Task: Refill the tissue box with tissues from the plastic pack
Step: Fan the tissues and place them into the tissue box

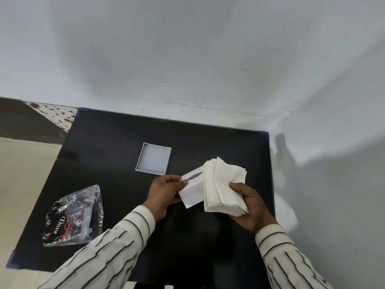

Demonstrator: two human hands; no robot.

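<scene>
My left hand grips the white tissue box above the black table, tilted, with its slotted face turned up toward me. My right hand holds a thick stack of white tissues pressed against the box's right end. The box's flat white base tray lies apart on the table, behind my hands. The clear plastic pack with dark print lies crumpled at the table's left, with no tissues showing in it.
The black table stands in a corner, with white walls behind it and to its right. Beige floor and a patterned strip show at the left. My striped sleeves cover the table's near edge.
</scene>
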